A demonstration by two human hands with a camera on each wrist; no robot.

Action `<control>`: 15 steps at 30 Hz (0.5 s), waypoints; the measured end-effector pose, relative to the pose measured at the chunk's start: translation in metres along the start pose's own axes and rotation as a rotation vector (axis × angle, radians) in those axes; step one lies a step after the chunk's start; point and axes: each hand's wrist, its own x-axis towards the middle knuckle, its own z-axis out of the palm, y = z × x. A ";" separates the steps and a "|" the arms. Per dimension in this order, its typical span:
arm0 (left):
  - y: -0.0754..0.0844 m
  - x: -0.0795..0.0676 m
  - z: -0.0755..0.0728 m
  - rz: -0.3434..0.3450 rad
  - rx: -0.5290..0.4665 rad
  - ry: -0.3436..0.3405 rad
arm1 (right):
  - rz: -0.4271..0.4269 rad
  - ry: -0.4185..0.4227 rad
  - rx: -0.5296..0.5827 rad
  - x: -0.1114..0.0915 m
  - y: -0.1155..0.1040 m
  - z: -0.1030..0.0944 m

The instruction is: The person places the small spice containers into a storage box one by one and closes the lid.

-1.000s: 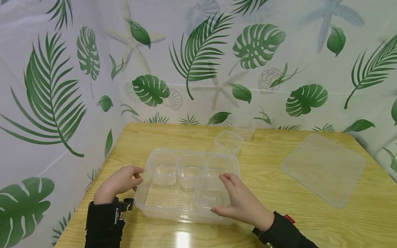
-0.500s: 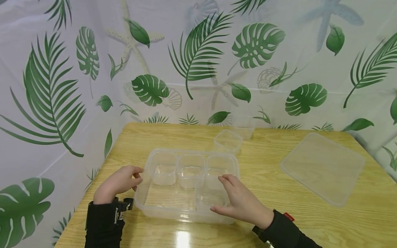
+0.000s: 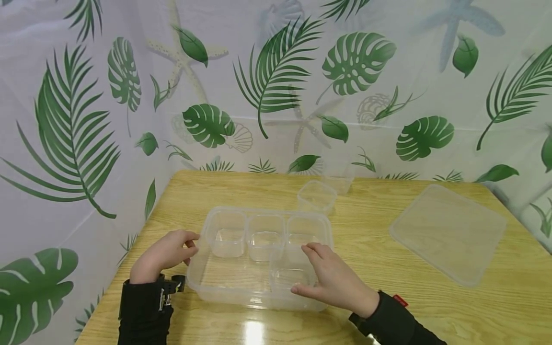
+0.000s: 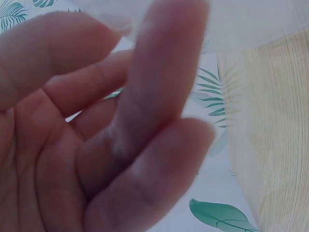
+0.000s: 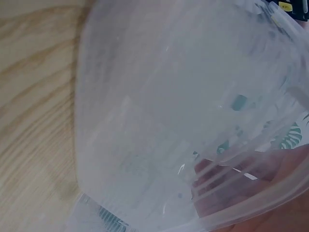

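A large clear plastic box (image 3: pixel 228 297) stands on the wooden table. Three small clear containers line its back: left (image 3: pixel 228 243), middle (image 3: pixel 265 247) and right (image 3: pixel 304 223). Another small clear container (image 3: pixel 286 280) is in its front right corner. My right hand (image 3: pixel 338 282) spans that container, thumb at the front and fingers at the back, holding it. In the right wrist view, fingers (image 5: pixel 227 186) show blurred through the frosted plastic. My left hand (image 3: pixel 166 254) is by the box's left wall, fingers loosely bent, fingertips right at the rim.
Two more small clear containers stand behind the large box, one nearer (image 3: pixel 316 196) and one farther (image 3: pixel 340 184). A flat translucent lid (image 3: pixel 448 235) lies on the table (image 3: pixel 366 230) at the right. Leaf-patterned sheets (image 3: pixel 271 72) hang behind and at the left.
The small container under my right hand has shifted slightly left and lower in the front right corner. My right hand has moved very slightly left. My left hand stays in place.
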 end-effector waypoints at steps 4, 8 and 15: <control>0.000 0.001 0.000 -0.007 0.005 0.001 | 0.009 -0.021 0.002 0.002 -0.001 -0.001; 0.000 0.001 -0.001 -0.016 0.004 0.000 | 0.009 -0.030 -0.006 0.002 -0.002 -0.002; 0.002 0.001 -0.002 -0.013 0.003 0.000 | -0.006 -0.041 -0.016 0.002 -0.003 -0.003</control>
